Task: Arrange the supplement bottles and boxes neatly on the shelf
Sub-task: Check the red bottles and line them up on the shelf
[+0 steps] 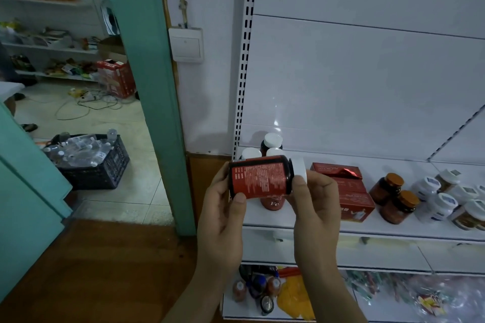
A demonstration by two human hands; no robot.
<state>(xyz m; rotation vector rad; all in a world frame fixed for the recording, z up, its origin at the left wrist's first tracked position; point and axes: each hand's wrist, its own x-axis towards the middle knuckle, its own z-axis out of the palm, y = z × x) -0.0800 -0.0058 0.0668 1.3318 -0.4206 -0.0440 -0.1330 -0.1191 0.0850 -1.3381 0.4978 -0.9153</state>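
Bottle (259, 177), dark glass, red label with fine white print, white cap (299, 169): held on its side in front of the shelf (301, 223), cap pointing right, above the shelf's front left corner. Left hand (223, 207): curled round the bottle's base end, thumb (237, 204) pressed on the label's lower edge. Right hand (316, 207): curled round the cap end, thumb on the cap and neck. Shelf, white metal, perforated upright at its left edge. Standing on it, far left behind the held bottle: three white-capped bottles (271, 143), dark glass, close together; one more red-labelled bottle (273, 203) below the held one, mostly hidden. Just right of the hands: red boxes (350, 191), stacked and overlapping, top one with a foil flap. Further right: two amber jars (393, 196) with orange lids, touching. Far right: cluster of white bottles (435, 202) with white caps, mixed with brown-labelled ones, partly cut off by the frame edge. Lower shelf: small bottles (262, 288) and a yellow packet (291, 296), blurred. Wall left of the upright: white switch (186, 45). Green door frame (154, 86), and through it a dark crate (97, 162) of clear plastic bottles on a tiled floor.
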